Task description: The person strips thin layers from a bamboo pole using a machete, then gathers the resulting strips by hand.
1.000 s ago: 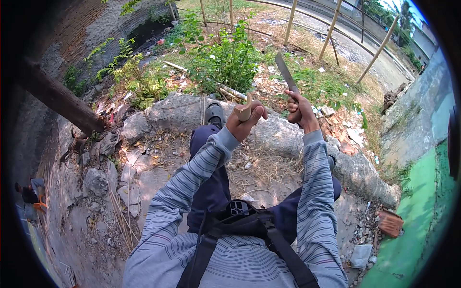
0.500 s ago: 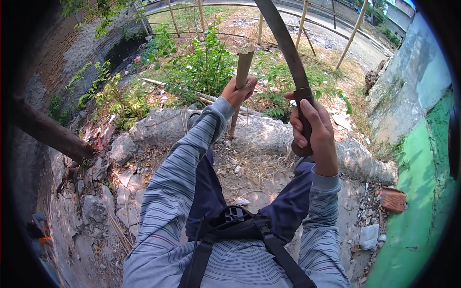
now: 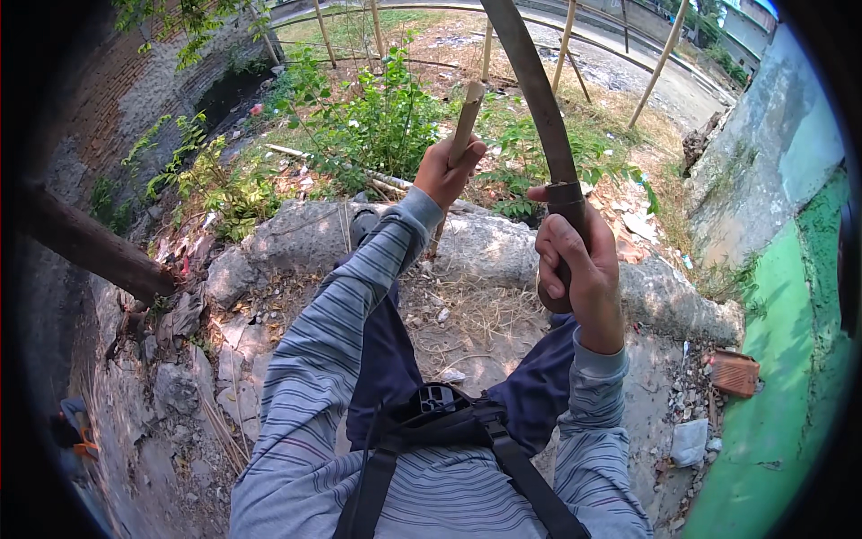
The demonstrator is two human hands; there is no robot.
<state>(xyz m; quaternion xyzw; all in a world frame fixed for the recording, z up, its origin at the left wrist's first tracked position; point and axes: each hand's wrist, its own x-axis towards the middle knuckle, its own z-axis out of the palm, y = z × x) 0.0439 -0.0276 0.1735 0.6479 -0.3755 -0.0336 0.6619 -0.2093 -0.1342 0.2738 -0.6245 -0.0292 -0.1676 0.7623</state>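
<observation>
a pale stick (image 3: 466,119) stands in the left grip (image 3: 449,169), its long axis close to upright. its upper end leans away from the body and a little to the right; the lower end slants down to the left, toward the concrete ledge (image 3: 489,247). the left grip is clenched around its middle. in the right grip (image 3: 579,260), fingers wrapped firmly about the handle, is a long knife (image 3: 536,90); it points up and away, its tip end leaning left. stick and blade are apart, side by side, both held over the ledge's middle stretch, well in from its left and right ends.

the stick is tan and slim, with a roughly cut, lighter top; whether it is bamboo or other wood cannot be told. the blade is grey-brown, flat and gently curved, set in a dark handle with a collar above and a rounded butt below. the ledge is rough, pitted and lumpy, with dry straw (image 3: 489,310) strewn on the ground along its near edge.

the blade's tip is cut off by the top of the view. the hand and sleeve hide the stick's middle, and whether its lower end touches the ledge is hard to make out.
</observation>
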